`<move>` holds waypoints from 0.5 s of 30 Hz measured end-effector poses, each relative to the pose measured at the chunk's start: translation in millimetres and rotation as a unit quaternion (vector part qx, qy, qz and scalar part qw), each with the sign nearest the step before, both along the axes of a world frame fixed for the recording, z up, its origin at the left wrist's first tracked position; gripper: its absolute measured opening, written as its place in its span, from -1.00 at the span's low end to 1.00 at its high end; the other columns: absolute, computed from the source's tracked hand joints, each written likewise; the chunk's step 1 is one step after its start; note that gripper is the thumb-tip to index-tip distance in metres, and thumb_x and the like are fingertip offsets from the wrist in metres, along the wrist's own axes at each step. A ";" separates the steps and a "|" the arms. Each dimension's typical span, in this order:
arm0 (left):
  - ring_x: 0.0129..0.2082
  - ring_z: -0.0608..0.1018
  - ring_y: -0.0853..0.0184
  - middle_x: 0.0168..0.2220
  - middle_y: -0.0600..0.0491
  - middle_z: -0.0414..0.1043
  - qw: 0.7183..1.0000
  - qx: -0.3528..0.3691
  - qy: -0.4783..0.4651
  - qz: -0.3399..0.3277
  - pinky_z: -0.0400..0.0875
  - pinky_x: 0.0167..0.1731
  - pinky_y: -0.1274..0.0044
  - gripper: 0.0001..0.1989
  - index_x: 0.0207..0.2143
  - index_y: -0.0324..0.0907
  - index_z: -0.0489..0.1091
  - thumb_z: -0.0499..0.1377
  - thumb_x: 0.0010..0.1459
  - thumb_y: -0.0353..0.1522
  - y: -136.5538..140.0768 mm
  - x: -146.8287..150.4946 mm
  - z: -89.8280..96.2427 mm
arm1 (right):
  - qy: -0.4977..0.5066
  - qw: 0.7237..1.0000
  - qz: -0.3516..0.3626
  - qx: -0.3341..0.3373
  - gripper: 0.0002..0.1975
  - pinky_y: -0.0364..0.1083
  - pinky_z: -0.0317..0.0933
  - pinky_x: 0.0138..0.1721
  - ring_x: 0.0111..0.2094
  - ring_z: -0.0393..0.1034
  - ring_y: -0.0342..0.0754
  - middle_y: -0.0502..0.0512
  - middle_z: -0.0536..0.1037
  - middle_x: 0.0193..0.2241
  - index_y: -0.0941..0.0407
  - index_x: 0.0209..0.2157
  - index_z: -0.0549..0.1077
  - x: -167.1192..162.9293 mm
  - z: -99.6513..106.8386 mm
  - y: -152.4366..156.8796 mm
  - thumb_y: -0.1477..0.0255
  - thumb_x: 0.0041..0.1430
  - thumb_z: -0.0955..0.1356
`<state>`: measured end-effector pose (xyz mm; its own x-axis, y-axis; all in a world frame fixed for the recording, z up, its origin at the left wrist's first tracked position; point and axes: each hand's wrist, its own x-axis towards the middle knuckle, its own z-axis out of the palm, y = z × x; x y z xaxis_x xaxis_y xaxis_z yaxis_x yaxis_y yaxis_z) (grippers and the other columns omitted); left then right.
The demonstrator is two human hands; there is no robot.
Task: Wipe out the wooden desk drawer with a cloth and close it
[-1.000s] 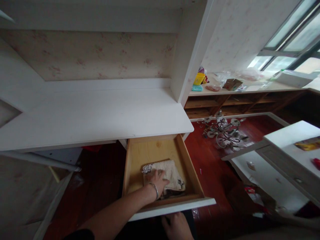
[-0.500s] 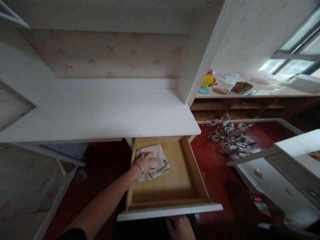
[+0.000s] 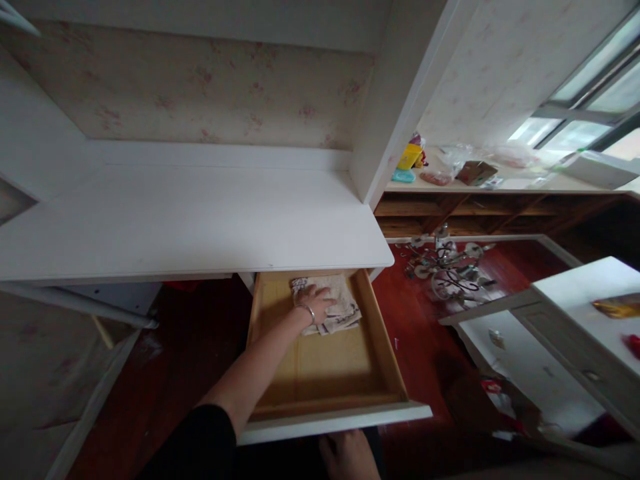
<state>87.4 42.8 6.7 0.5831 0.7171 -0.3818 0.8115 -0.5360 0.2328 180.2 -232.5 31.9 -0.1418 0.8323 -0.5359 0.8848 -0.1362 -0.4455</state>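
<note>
My left hand (image 3: pixel 320 305), a bracelet at its wrist, presses down on a folded beige cloth (image 3: pixel 345 307) with dark markings. The fingers curve over the cloth, which lies on the drawer's bottom toward the back. The pulled-out wooden drawer (image 3: pixel 340 373) has a white front and is otherwise bare inside. Below that front, my right hand (image 3: pixel 349 457) is closed against the drawer's outer face; its fingertips are partly hidden there.
Above the drawer runs a white desktop (image 3: pixel 200 220) with a side panel. On the red floor to the right lies a chandelier (image 3: pixel 453 267). A white cabinet (image 3: pixel 565 373) stands at the lower right. Bags and a carton (image 3: pixel 476 173) rest on the low shelf unit by the window.
My left hand has slid the cloth rightward and toward the back of the drawer. My right hand stays at the drawer front. The view has shifted slightly.
</note>
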 end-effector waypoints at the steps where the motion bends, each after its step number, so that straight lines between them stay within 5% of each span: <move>1: 0.25 -0.01 -0.11 0.33 0.31 -0.12 1.000 0.000 -0.005 -0.006 0.14 0.04 0.01 -0.43 0.14 0.36 0.18 0.09 0.04 -0.23 1.0 11.5 -0.3 | 0.003 1.000 -0.003 0.000 -0.68 -0.11 0.22 -0.05 -0.08 0.45 0.05 0.13 0.60 -0.20 0.05 -0.23 0.60 -0.1 0.1 -0.1 0.49 0.19 0.21; 8: 0.17 0.08 -0.19 0.27 0.09 0.03 0.998 -0.009 -0.040 -0.042 0.22 -0.07 -0.02 -0.45 0.12 0.22 0.27 0.13 0.02 -0.26 -13.5 41.6 5.5 | 0.009 1.000 -0.010 0.000 -0.68 -0.09 0.25 -0.07 -0.08 0.45 0.07 0.11 0.60 -0.19 0.05 -0.22 0.59 -1.4 2.1 -0.4 0.48 0.19 0.21; 15: 0.13 0.12 -0.20 0.19 0.03 0.14 0.993 -0.040 -0.027 -0.104 0.30 -0.17 0.01 -0.50 0.07 0.21 0.33 0.12 0.03 -0.29 -90.8 26.5 10.2 | 0.023 1.000 -0.004 0.014 -0.69 -0.06 0.22 -0.02 -0.05 0.43 0.08 0.12 0.59 -0.16 0.05 -0.19 0.58 1.5 5.2 1.9 0.45 0.19 0.23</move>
<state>113.9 -48.1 16.9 0.7374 0.5472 -0.3960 0.6696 -0.6695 0.3216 181.7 -230.5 37.1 -0.1596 0.8482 -0.5052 0.8618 -0.1299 -0.4903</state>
